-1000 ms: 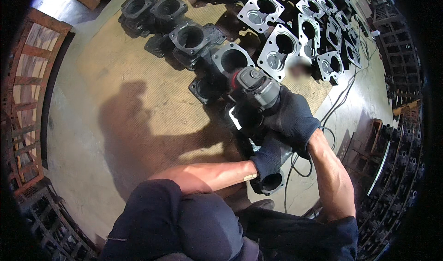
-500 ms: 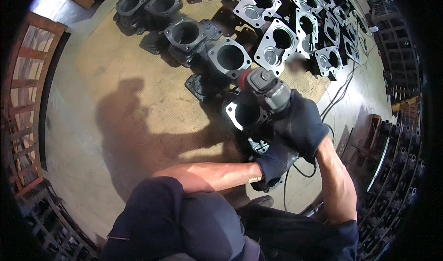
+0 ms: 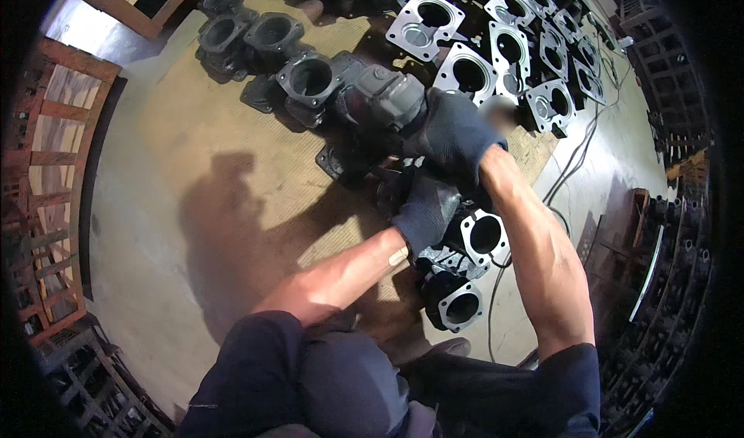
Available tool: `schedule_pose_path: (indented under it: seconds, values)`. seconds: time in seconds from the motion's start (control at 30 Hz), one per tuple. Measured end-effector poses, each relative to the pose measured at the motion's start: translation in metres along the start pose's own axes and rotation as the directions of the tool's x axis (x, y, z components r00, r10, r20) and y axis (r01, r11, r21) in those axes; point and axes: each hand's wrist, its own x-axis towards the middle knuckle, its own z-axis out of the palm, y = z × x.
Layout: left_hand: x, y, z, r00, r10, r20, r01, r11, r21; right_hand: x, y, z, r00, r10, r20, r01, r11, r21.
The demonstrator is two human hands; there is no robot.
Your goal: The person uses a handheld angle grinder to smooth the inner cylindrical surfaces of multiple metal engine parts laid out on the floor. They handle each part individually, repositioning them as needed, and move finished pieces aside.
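In my right hand (image 3: 457,134), gloved in dark blue, is a dark power tool that looks like an angle grinder (image 3: 387,98). Its rounded head lies over the metal castings, hiding part of one. My left hand (image 3: 430,207), also gloved, is closed lower down, seemingly round the rear of the same tool; its fingers are mostly hidden. Just below my hands stand a casting with a bright flange (image 3: 474,235) and another round-bored casting (image 3: 459,308). Beyond the tool's head is a dark casting (image 3: 310,80) with a wide round opening.
Several castings with shiny machined faces (image 3: 425,25) stand in rows at the far right. The castings rest on a tan ribbed sheet (image 3: 155,128). A black cable (image 3: 570,170) runs along the floor at right. Wooden crates (image 3: 58,159) line the left; racks of dark parts (image 3: 666,283) stand right.
Both hands and the grinder have moved away from me and to the left, onto castings farther along the row. The two nearest castings are now uncovered. The view has shifted slightly.
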Motion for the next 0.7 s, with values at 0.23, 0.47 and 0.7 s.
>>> schedule_pose_path:
  seconds: [0.23,0.47,0.7]
  values:
    - [0.001,0.060,0.027,0.982,0.048,0.181,-0.011,0.980,-0.196,-0.073,0.033,-0.010,0.981,0.192,0.017,-0.193,0.981,0.038]
    - [-0.004,0.062,0.068,0.954,0.179,0.239,-0.124,0.966,-0.228,-0.099,0.043,-0.008,0.975,0.222,-0.011,-0.218,0.964,0.150]
    - [-0.011,0.051,0.063,0.985,0.067,0.158,-0.005,0.933,-0.360,-0.082,0.038,-0.009,0.974,0.226,0.024,-0.227,0.970,0.090]
